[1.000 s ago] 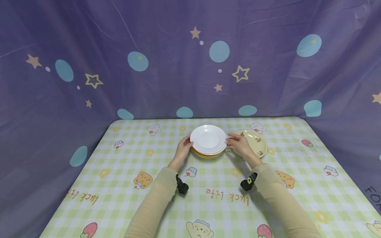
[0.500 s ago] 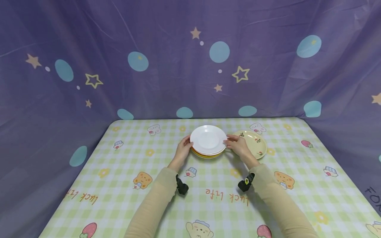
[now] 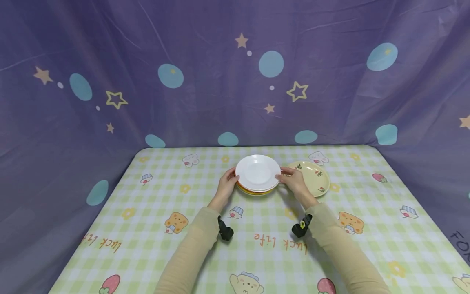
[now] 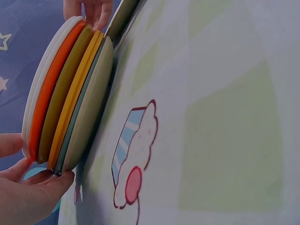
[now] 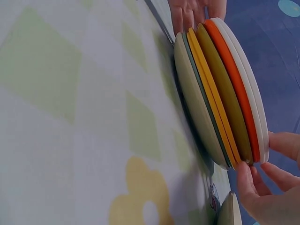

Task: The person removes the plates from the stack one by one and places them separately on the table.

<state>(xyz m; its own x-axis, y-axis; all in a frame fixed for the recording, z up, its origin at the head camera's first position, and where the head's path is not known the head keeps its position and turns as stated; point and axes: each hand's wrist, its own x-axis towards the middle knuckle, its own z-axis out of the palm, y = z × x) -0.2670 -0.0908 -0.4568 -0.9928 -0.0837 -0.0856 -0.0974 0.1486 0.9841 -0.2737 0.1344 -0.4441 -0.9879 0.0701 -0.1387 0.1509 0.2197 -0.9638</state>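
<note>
A stack of plates sits between my hands toward the back of the table. Its top is a white plate (image 3: 257, 173); the wrist views show an orange plate (image 4: 56, 89), an olive plate (image 5: 225, 89), yellow ones, a thin teal one and a cream plate (image 4: 89, 108) at the bottom. My left hand (image 3: 225, 188) grips the stack's left edge, thumb on the white rim and fingers along the side. On the opposite edge my right hand (image 3: 296, 183) holds it likewise. Whether the bottom plate touches the cloth, I cannot tell.
A pale yellow plate (image 3: 318, 181) with a small plant pattern lies right of the stack, partly behind my right hand. Green-and-white checked cloth (image 3: 147, 253) covers the table. A purple curtain (image 3: 205, 110) hangs along the back and sides.
My right hand has shifted slightly left and closed in on the stack's right edge, its thumb now over the white rim. The left hand and the plates look almost still.
</note>
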